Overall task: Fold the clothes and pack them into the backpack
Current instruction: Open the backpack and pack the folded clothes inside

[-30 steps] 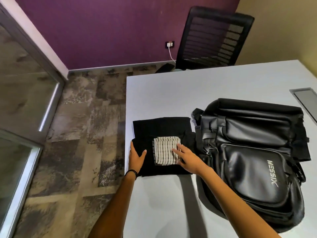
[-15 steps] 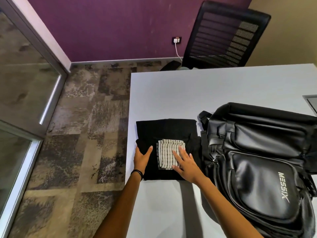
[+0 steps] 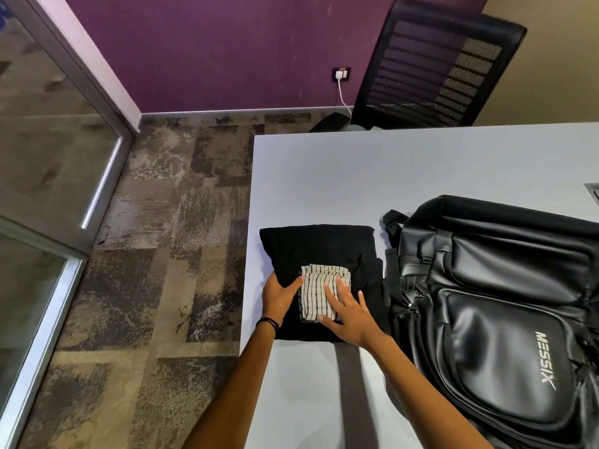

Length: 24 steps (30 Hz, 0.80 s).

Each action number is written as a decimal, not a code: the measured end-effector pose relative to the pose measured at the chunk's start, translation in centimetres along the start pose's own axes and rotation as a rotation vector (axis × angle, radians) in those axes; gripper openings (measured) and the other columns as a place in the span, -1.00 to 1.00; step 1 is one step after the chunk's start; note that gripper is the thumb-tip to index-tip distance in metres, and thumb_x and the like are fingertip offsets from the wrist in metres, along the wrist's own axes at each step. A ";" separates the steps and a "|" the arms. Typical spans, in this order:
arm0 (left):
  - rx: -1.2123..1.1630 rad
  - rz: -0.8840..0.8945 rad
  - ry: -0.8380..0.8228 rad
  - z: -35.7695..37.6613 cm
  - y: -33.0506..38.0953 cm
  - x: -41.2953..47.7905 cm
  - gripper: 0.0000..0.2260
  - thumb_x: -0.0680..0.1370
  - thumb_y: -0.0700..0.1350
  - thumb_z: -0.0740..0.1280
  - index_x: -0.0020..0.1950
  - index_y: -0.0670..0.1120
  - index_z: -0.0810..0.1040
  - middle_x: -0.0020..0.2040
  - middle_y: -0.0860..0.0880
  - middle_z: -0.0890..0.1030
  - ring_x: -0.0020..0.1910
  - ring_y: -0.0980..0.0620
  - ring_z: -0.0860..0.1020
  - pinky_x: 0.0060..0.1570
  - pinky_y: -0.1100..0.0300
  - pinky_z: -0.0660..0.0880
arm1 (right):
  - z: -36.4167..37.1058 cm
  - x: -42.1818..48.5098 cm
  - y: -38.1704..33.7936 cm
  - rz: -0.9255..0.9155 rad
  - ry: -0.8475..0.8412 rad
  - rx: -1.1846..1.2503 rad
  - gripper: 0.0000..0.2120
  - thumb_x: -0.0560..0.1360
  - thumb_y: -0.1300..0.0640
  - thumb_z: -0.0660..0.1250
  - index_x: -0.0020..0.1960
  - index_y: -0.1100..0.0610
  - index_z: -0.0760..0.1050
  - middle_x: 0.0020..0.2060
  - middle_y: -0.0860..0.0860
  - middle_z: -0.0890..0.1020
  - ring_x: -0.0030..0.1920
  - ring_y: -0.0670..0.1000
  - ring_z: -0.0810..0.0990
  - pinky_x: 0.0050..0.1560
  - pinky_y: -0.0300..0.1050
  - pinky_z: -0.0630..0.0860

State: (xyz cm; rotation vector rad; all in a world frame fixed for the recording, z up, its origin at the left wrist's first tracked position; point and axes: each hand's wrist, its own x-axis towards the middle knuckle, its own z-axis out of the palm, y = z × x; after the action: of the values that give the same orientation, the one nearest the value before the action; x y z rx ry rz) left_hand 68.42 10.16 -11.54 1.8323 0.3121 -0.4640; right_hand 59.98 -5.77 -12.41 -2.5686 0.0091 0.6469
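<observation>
Clothes lie stacked under both your hands: your right hand rests flat, fingers spread wide, on the small striped folded cloth, covering its near right part and gripping nothing. Your left hand lies just to the left of it, palm down and open on the black folded garment, thumb stretched toward the striped cloth's left edge and touching or nearly touching it; a dark band circles that wrist. The striped cloth sits on top of the black garment, toward its near half, between your two hands. The black garment spreads out beyond your fingers and lies flat at the left edge of the pale worktop. Just right of your right hand, touching or almost touching the garment's right side, the black backpack lies on its back, front pockets up, with pale lettering on the lower pocket. Farther beyond your hands, past the worktop's far edge, a black mesh chair stands against the purple wall.
</observation>
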 end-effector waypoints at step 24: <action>0.780 0.074 0.177 2.5 -0.6 -1.8 -0.44 0.59 -0.05 0.22 0.50 -0.20 0.09 0.48 -0.17 0.21 0.43 -0.14 0.21 0.39 0.04 0.15 | -3.1 2.1 -1.6 0.165 0.646 0.388 -0.49 0.53 0.34 0.16 0.46 0.13 0.21 0.50 0.06 0.10 0.48 0.04 0.12 0.43 -0.06 0.18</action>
State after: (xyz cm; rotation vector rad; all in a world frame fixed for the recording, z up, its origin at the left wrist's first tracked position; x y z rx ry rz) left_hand 66.20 7.99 -11.88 2.6450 0.1901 -0.3987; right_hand 63.44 -5.59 -10.26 -2.2930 0.5107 -0.1479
